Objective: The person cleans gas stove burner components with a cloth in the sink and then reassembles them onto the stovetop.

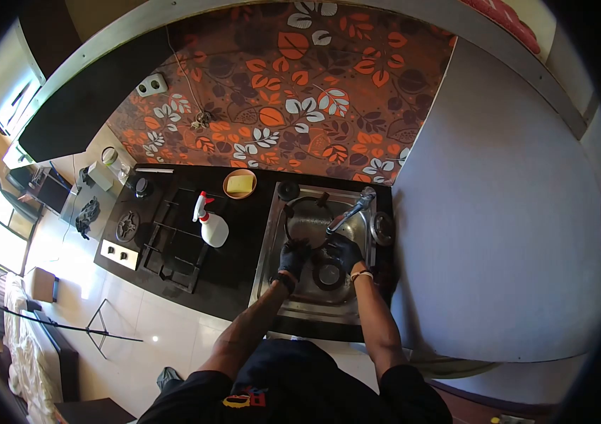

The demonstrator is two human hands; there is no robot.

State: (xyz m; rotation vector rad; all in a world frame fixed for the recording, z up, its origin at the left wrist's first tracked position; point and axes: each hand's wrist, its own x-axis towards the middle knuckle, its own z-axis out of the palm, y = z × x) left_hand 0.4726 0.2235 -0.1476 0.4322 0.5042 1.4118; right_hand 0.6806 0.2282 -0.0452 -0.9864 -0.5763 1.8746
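Both hands wear black gloves and are inside the metal sink (265,286). My left hand (293,257) closes on the lower left side of a dark, ring-shaped stove grate (287,226) with short tabs. My right hand (345,251) is just below the end of the faucet (351,212), its fingers curled inward; what they hold is hidden. Below and between the hands, a small round black piece (329,275) sits on the sink bottom.
Left of the sink, a white spray bottle (214,231) with a red trigger stands near the stove rack (173,240). A yellow sponge (240,184) sits in a round bowl (230,194) behind. A round metal lid-like object (382,229) is right of the sink, beside a grey panel (498,205).
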